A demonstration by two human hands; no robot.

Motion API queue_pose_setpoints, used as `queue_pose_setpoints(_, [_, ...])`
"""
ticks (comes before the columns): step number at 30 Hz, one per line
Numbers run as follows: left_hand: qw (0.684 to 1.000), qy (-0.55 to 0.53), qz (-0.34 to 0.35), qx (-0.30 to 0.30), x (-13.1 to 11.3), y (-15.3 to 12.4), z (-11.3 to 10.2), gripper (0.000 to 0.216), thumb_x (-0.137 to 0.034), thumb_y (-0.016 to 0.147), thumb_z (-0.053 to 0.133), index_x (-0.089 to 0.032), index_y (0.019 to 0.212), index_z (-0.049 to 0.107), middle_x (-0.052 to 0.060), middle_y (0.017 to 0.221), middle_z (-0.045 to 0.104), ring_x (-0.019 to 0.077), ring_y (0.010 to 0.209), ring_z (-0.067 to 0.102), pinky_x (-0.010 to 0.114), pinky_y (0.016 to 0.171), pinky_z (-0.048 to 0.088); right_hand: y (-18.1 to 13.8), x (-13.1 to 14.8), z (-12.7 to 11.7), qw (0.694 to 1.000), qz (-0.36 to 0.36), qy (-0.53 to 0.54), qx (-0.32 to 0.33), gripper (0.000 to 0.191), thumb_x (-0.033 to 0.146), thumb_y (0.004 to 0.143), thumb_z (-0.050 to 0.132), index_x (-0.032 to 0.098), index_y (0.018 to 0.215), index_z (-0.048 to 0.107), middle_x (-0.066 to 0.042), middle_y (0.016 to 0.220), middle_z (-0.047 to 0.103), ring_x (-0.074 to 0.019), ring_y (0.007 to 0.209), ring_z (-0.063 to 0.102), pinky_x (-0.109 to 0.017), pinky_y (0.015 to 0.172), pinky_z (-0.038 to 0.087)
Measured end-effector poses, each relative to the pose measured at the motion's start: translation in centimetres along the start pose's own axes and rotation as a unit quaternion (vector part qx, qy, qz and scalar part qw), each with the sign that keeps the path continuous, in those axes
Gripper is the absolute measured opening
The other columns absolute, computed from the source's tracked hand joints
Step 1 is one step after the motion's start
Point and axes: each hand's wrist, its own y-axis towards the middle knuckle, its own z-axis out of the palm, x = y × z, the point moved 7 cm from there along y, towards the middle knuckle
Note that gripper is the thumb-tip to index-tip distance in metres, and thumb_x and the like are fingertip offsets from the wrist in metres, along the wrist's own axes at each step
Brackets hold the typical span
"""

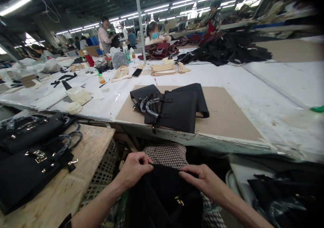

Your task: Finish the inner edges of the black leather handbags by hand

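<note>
A black handbag (164,194) with small gold-coloured fittings lies across my lap, over a checked cloth (165,153). My left hand (135,170) pinches its top edge at the left corner between thumb and fingers. At the right end of the same edge, my right hand (199,177) grips the material, thumb on the near side. Ahead, two black handbags (177,111), one partly over the other, lie on a brown cardboard sheet (225,116); their handles are wrapped in clear plastic. The lower part of the bag on my lap is dark and hard to make out.
More black handbags (27,167) rest on a wooden bench (63,191) at left. Dark bags (283,194) lie low at right. The white table (106,103) carries a phone (137,72), a glue bottle (101,78) and a black fabric pile (227,49). Co-workers are beyond.
</note>
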Motion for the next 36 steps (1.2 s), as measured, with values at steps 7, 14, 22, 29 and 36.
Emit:
queue_pose_setpoints(7, [0.999, -0.019, 0.009, 0.026, -0.5, -0.1, 0.7, 0.023, -0.016, 0.069, 0.067, -0.017, 0.056, 0.049, 0.004, 0.082, 0.071, 0.0185, 0.079, 0.062, 0.026, 0.071, 0.042, 3.5, 5.9, 1.4, 0.949, -0.135, -0.272, 0.09, 0.038, 0.037, 0.097, 0.049, 0.019, 0.067, 0.065, 0.002, 0.056, 0.054, -0.0119, 0.052, 0.042, -0.025, 0.052, 0.023])
queue_pose_setpoints(14, [0.999, -0.006, -0.003, 0.041, -0.3, -0.4, -0.4, 0.022, -0.019, 0.069, 0.069, -0.017, 0.059, 0.05, 0.004, 0.086, 0.069, 0.0185, 0.083, 0.061, 0.025, 0.072, 0.042, 6.5, 8.4, 4.9, 0.943, -0.203, -0.203, 0.169, 0.025, 0.027, 0.094, 0.052, 0.017, 0.077, 0.067, 0.004, 0.059, 0.051, -0.0108, 0.054, 0.04, -0.023, 0.052, 0.025])
queue_pose_setpoints(22, [0.99, 0.124, -0.036, 0.05, -0.3, -0.4, -2.9, 0.036, -0.023, 0.06, 0.08, -0.019, 0.088, 0.057, -0.005, 0.073, 0.062, 0.0135, 0.067, 0.053, 0.021, 0.057, 0.033, 4.9, 8.8, 1.7, 0.958, -0.18, -0.154, 0.161, 0.022, 0.021, 0.09, 0.051, 0.017, 0.075, 0.066, 0.005, 0.06, 0.053, -0.011, 0.056, 0.045, -0.022, 0.053, 0.031])
queue_pose_setpoints(29, [0.98, 0.103, -0.059, 0.161, -1.2, -0.8, -0.1, 0.023, -0.034, 0.078, 0.065, -0.017, 0.092, 0.074, 0.0, 0.075, 0.067, 0.015, 0.067, 0.055, 0.022, 0.057, 0.036, 3.3, 6.8, 0.3, 0.97, -0.156, -0.154, 0.107, 0.021, 0.017, 0.09, 0.05, 0.021, 0.092, 0.071, -0.002, 0.084, 0.072, -0.0181, 0.077, 0.063, -0.025, 0.071, 0.044])
queue_pose_setpoints(36, [0.971, 0.179, 0.005, 0.161, -3.0, -0.6, 0.3, 0.022, -0.032, 0.085, 0.06, -0.02, 0.09, 0.077, -0.002, 0.07, 0.063, 0.0144, 0.067, 0.053, 0.021, 0.057, 0.034, 3.9, 6.8, 1.0, 0.976, -0.156, -0.065, 0.134, 0.036, 0.021, 0.089, 0.056, 0.028, 0.123, 0.065, -0.001, 0.113, 0.072, -0.0213, 0.1, 0.065, -0.029, 0.088, 0.045])
